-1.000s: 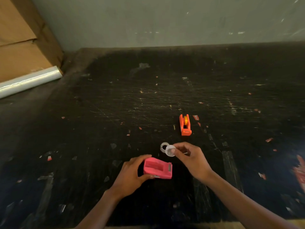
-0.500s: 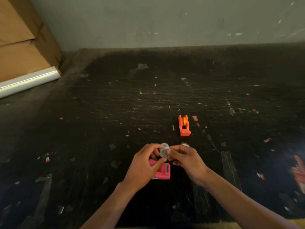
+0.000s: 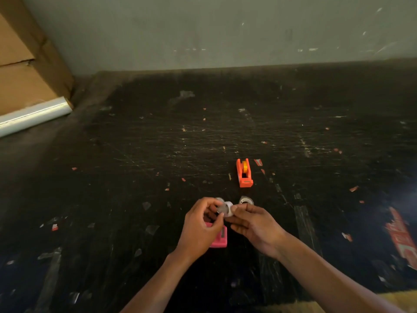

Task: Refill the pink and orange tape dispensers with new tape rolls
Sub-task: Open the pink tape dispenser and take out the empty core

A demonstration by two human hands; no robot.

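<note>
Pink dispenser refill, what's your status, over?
Both hands, left and right, pinching small tape roll. Pink dispenser below them on table. Nothing blocking.

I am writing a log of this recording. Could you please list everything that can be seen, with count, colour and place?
Table: 1, black and scratched, fills the view.
Orange tape dispenser: 1, orange, centre, beyond the hands.
Pink tape dispenser: 1, pink, under the hands, partly hidden.
Tape roll in hands: 1, clear and white, between the fingertips.
Loose tape roll: 1, clear, lying just beyond the right hand.
Cardboard boxes: stacked, brown, far left.
Film roll: 1, clear, against the boxes.
Left hand: 1, pinching the roll.
Right hand: 1, pinching the roll.
</note>
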